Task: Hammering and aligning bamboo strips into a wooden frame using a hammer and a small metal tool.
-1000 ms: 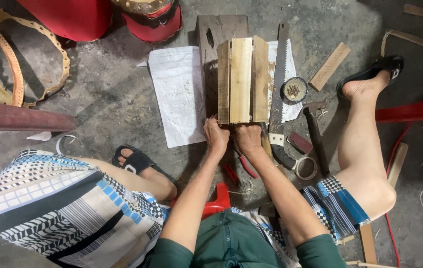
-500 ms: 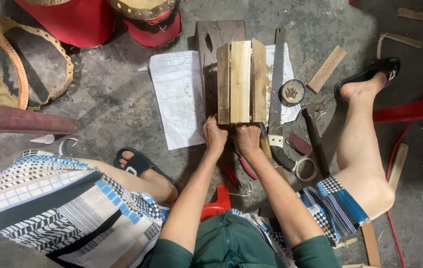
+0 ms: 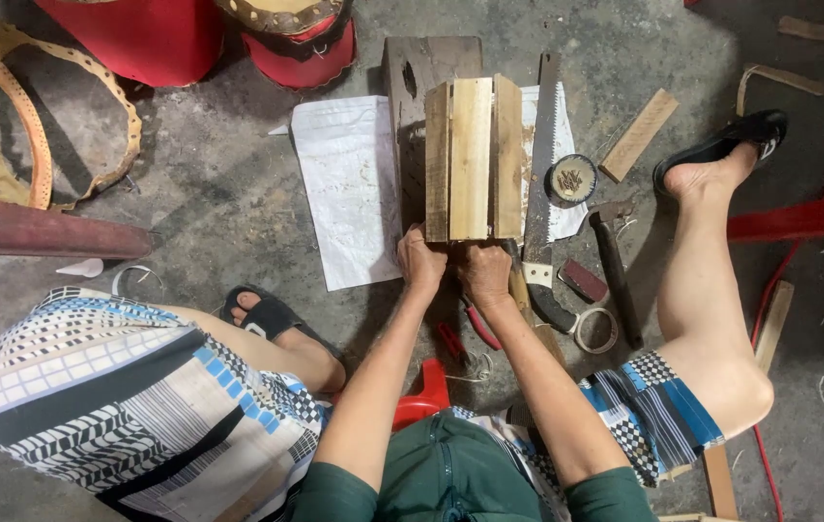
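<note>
Your left hand (image 3: 421, 263) and right hand (image 3: 485, 273) sit side by side, touching, both closed around the near end of the wooden stave bundle (image 3: 473, 159). The fingers curl over its lower edge, so each hand is holding the bundle rather than resting flat.

The bundle is a set of narrow wooden slats set edge to edge in a curved shell. Its long axis runs straight away from you, near end in your hands, far end pointing toward the red drum (image 3: 301, 39) at the top of the view. It lies on a dark wooden board (image 3: 410, 126), which runs the same way and sticks out beyond the far end. The board lies on the concrete floor (image 3: 218, 193).

A sheet of white paper (image 3: 349, 188) lies just left of the board, partly under it. A hand saw (image 3: 539, 174) lies along the right side of the bundle, parallel to it, its handle near your right hand. Beside the saw blade stands a small round tin of nails (image 3: 571, 178). A hammer (image 3: 613, 271) lies further right, with a roll of tape (image 3: 595, 329) near its handle end. Red-handled pliers (image 3: 465, 333) lie on the floor below your wrists.

Your legs are spread to either side of the work, the right foot in a black sandal (image 3: 721, 150).
</note>
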